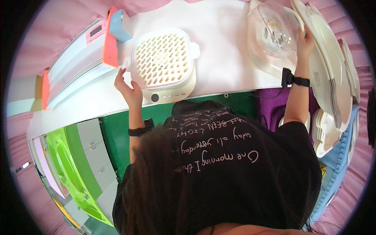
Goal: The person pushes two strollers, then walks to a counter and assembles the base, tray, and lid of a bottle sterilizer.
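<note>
A cream electric steamer point(184, 92) with a dial and several buttons stands on the white table. On it sits a white slotted steamer tray point(164, 58) with side handles. My left hand point(130, 91) is at the tray's left side, thumb and fingers apart, fingertips close to its left handle; whether they touch it I cannot tell. Far to the right, my right hand point(305, 42) is closed on the whitish edge of a clear domed lid point(276, 33). The lid is tilted over a pale, see-through base point(256, 51) on the table. Part of that grip is hidden.
A long white box with orange ends point(111, 49) and a small blue box point(120, 25) stand left of the steamer. Large cream panels point(327, 58) rise close beside my right arm. A purple stool point(270, 103) is below the table edge, and a green play unit point(70, 168) stands lower left.
</note>
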`<act>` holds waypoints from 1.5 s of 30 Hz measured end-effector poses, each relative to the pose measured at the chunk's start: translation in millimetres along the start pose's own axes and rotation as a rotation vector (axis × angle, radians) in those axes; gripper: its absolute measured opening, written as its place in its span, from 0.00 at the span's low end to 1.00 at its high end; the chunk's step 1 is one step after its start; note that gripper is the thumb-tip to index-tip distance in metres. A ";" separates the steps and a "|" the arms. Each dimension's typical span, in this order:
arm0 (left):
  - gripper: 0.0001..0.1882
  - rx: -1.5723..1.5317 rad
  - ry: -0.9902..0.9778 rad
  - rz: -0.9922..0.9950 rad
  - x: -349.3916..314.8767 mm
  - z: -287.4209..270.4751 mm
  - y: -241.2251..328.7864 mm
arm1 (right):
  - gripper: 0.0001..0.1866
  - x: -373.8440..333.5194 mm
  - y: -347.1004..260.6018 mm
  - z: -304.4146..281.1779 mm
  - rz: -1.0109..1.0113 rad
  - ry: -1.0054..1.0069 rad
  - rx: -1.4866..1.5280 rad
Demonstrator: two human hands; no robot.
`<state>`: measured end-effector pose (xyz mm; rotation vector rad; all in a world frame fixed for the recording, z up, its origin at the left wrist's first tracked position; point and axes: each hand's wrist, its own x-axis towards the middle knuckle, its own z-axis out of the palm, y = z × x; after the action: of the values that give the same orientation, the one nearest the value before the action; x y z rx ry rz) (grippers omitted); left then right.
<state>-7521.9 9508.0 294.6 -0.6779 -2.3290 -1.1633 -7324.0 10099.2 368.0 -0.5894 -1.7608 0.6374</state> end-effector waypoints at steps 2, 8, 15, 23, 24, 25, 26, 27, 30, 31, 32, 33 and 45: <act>0.28 0.006 0.033 0.085 1.2 1.7 2.2 | 0.20 -3.6 -17.8 9.6 -0.152 -0.053 -0.003; 0.25 -0.036 -0.065 0.122 7.6 6.3 24.8 | 0.18 -28.9 -98.4 46.1 0.068 -0.268 0.307; 0.26 -0.158 -0.047 0.004 -2.3 8.7 22.2 | 0.19 -61.7 -198.2 111.0 -0.019 -0.552 0.527; 0.33 -0.363 -0.008 -0.243 -17.5 -7.1 -1.0 | 0.20 -106.0 -271.3 182.4 -0.118 -0.856 0.636; 0.33 -0.359 -0.024 -0.265 -18.7 -10.6 -1.9 | 0.19 -112.1 -275.4 190.6 -0.149 -0.865 0.651; 0.33 -0.358 -0.010 -0.277 -20.3 -13.4 -2.8 | 0.19 -118.5 -278.7 197.1 -0.180 -0.874 0.665; 0.34 -0.377 -0.047 -0.296 -21.8 -15.6 -3.7 | 0.19 -125.2 -280.8 201.9 -0.196 -0.872 0.644; 0.34 -0.395 -0.079 -0.318 -25.3 -17.3 -4.9 | 0.19 -128.5 -286.0 204.1 -0.205 -0.892 0.650; 0.35 -0.385 -0.117 -0.312 -34.8 -16.6 -10.4 | 0.19 -134.6 -293.6 209.0 -0.436 -0.875 0.531; 0.36 -0.380 -0.160 -0.302 -36.7 -16.7 -11.6 | 0.19 -135.2 -294.4 209.8 -0.442 -0.889 0.536; 0.37 -0.374 -0.166 -0.275 -38.0 -16.6 -12.1 | 0.19 -136.2 -295.8 208.9 -0.407 -0.893 0.538; 0.37 -0.374 -0.160 -0.286 -39.0 -18.4 -12.1 | 0.19 -136.7 -295.8 208.9 -0.369 -0.897 0.538; 0.41 -0.323 -0.299 -0.241 -38.4 -29.7 -9.7 | 0.19 -144.5 -288.5 196.4 -0.464 -0.898 0.487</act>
<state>-7492.8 9469.9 282.5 -0.7379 -2.5477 -1.6738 -7496.9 9766.9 417.4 0.5285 -2.3194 1.0371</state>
